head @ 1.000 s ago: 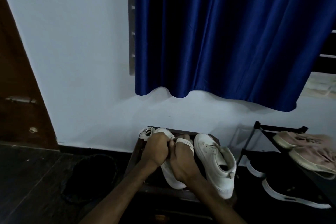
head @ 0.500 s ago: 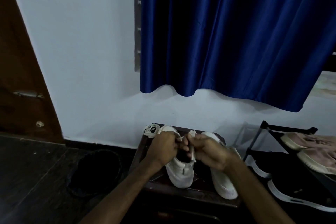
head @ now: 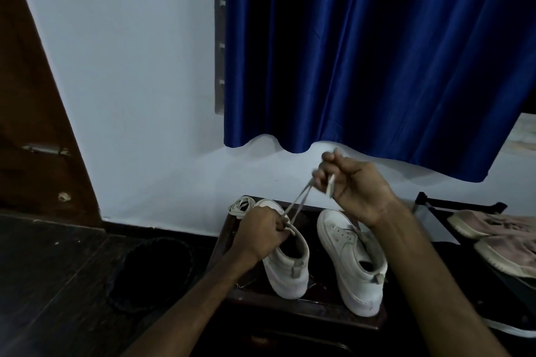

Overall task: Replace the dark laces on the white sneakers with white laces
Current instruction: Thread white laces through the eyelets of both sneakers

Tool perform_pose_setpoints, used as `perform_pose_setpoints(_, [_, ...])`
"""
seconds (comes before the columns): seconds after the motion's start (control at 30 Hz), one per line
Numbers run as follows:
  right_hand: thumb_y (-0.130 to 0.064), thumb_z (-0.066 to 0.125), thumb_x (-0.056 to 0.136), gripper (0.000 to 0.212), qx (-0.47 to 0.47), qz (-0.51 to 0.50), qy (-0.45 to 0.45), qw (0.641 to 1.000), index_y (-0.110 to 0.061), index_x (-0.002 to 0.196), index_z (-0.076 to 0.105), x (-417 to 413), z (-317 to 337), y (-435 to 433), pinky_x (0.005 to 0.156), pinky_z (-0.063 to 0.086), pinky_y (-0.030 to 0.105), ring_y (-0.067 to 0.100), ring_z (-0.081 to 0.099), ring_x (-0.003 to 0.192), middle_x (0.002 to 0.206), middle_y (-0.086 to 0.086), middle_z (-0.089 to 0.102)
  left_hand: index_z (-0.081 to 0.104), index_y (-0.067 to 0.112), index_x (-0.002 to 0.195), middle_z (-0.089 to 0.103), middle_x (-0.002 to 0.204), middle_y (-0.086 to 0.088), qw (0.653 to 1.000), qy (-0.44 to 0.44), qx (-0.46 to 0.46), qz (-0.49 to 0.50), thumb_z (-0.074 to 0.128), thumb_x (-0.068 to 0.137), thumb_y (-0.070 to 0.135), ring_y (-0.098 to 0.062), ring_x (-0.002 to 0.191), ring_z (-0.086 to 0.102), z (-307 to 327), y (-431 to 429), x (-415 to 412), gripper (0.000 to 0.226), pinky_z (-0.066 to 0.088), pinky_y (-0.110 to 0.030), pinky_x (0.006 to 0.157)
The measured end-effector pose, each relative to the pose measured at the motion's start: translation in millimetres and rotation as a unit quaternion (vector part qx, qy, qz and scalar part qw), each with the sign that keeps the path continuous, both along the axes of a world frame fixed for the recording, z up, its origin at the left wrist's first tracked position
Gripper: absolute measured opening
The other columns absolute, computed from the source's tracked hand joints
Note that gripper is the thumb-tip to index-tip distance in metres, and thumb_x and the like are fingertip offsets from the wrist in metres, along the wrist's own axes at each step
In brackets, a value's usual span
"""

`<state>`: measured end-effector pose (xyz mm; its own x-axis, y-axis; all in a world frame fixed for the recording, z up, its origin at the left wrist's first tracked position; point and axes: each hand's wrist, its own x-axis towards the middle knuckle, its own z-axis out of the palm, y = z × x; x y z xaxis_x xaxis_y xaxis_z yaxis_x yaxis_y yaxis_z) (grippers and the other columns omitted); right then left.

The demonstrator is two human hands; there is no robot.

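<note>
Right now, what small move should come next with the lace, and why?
Probably lift the right hand a little higher to draw the lace snug: two strands run from it down to the sneaker, which the left hand grips near its opening.

Left hand (head: 262, 236) grips left sneaker (head: 290, 272) at its lacing. Right hand (head: 356, 191), raised, pinches white lace (head: 298, 206); two strands run taut down to that sneaker. Right sneaker (head: 351, 258) stands beside it on dark stool (head: 290, 306). Coiled lace (head: 239, 206) lies by left sneaker's toe.
</note>
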<state>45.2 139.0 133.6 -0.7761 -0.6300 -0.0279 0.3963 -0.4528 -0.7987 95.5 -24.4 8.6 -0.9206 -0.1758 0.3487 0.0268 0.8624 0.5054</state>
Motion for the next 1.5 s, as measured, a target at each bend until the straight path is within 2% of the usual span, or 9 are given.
perform_pose_setpoints(0.1, [-0.016,0.031,0.106,0.036,0.180,-0.233,0.270,0.917,-0.008,0.100,0.065,-2,-32,-20,0.099,0.045,0.030,0.021,0.063,0.110,0.106,0.009,0.072,0.071,0.017,0.077,0.068,0.074,-0.001,1.000,-0.015,-0.009,-0.006,0.066,0.079,0.035,-0.015,0.072,0.063,-3,2,-2,0.019,0.039,-0.025,0.057])
perform_pose_setpoints(0.27, [-0.011,0.045,0.092,0.029,0.725,0.025,0.529,0.440,-0.007,0.116,0.060,-12,-79,-10,0.091,0.045,0.033,0.028,0.059,0.112,0.118,0.012,0.064,0.065,0.010,0.066,0.065,0.068,-0.005,0.999,-0.029,-0.013,-0.002,0.059,0.079,0.027,-0.022,0.066,0.061,-8,4,-2,0.022,0.035,-0.027,0.054])
perform_pose_setpoints(0.53, [-0.011,0.041,0.097,0.033,0.501,-0.086,0.286,0.812,0.011,0.092,0.064,4,-81,-48,0.061,0.052,0.035,0.025,0.059,0.065,0.068,0.014,0.063,0.071,0.016,0.074,0.069,0.069,-0.006,0.999,0.007,0.043,0.018,0.053,0.077,0.039,-0.020,0.068,0.065,-17,6,-4,0.029,0.051,-0.037,0.060])
perform_pose_setpoints(0.67, [-0.017,0.036,0.103,0.042,0.394,-0.212,0.170,0.878,0.000,0.079,0.066,16,-106,-53,0.065,0.047,0.027,0.021,0.063,0.070,0.070,0.009,0.068,0.070,0.014,0.078,0.070,0.075,-0.009,0.999,0.013,0.037,0.012,0.047,0.077,0.038,-0.027,0.073,0.065,-15,6,-7,0.033,0.052,-0.040,0.062])
perform_pose_setpoints(0.83, [-0.026,0.037,0.103,0.039,0.421,-0.271,0.260,0.826,-0.008,0.082,0.065,34,-120,-44,0.075,0.046,0.032,0.017,0.062,0.077,0.078,0.003,0.068,0.072,0.015,0.076,0.068,0.075,-0.005,0.999,0.010,0.040,-0.023,0.050,0.078,0.035,-0.022,0.073,0.063,-16,4,-7,0.030,0.050,-0.040,0.064])
perform_pose_setpoints(1.07, [-0.011,0.046,0.062,0.013,0.544,-0.332,0.595,0.490,-0.008,0.064,0.059,63,-93,-39,0.050,0.049,0.023,0.024,0.065,0.057,0.059,0.006,0.062,0.071,0.011,0.065,0.069,0.066,-0.007,0.996,-0.016,0.078,-0.040,0.047,0.067,0.034,-0.019,0.065,0.064,-7,1,-5,0.033,0.049,-0.034,0.064])
perform_pose_setpoints(1.27, [-0.021,0.042,0.103,0.034,0.447,0.084,0.402,0.795,-0.009,0.080,0.064,78,-40,3,0.070,0.049,0.030,0.018,0.064,0.068,0.070,0.004,0.067,0.058,0.007,0.048,0.057,0.049,-0.012,0.997,0.055,0.046,-0.043,0.049,0.072,0.035,-0.028,0.050,0.053,-16,-3,-12,0.038,0.035,-0.034,0.048])
perform_pose_setpoints(1.37, [-0.012,0.046,0.100,0.027,0.607,0.233,0.373,0.662,-0.012,0.078,0.062,74,0,46,0.068,0.048,0.021,0.016,0.061,0.068,0.077,0.011,0.067,0.070,0.010,0.058,0.065,0.057,-0.007,0.998,0.006,0.056,-0.024,0.058,0.069,0.037,-0.020,0.057,0.059,-17,-5,-13,0.031,0.047,-0.041,0.058])
perform_pose_setpoints(1.5, [-0.001,0.045,0.097,0.030,0.562,-0.252,0.490,0.617,-0.014,0.072,0.054,53,20,45,0.067,0.043,0.012,0.001,0.056,0.071,0.078,-0.004,0.058,0.073,0.014,0.067,0.072,0.071,-0.003,0.998,-0.003,0.067,0.000,0.069,0.073,0.033,-0.016,0.071,0.065,-16,0,-11,0.020,0.051,-0.038,0.066])
